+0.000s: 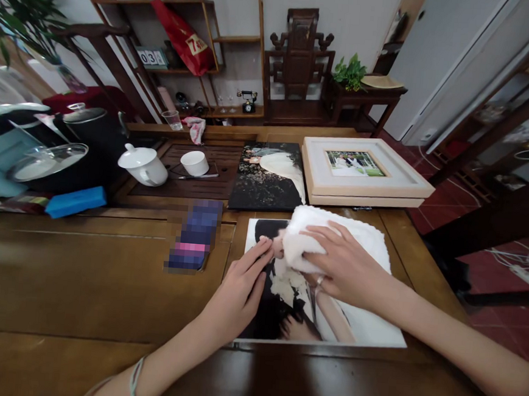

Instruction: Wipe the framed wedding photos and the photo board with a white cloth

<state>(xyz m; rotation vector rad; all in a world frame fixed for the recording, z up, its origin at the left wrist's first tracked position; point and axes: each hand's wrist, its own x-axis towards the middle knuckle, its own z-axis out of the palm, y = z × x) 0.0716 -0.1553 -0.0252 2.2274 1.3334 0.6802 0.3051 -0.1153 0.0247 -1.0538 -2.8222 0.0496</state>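
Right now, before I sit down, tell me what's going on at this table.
A person's right hand holds a white cloth on a large photo print, which lies on the wooden table. The left hand is over the print's left side, fingers outstretched. Beyond the print lie a dark photo panel and a pale picture frame.

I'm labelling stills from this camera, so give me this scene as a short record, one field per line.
Left hand: touching the large photo
Right hand: holding a white cloth against the same photo
Photo lies on: wooden table
Behind the photo: dark picture and light-framed picture
Beyond, to the left: lidded white cup and small white cup
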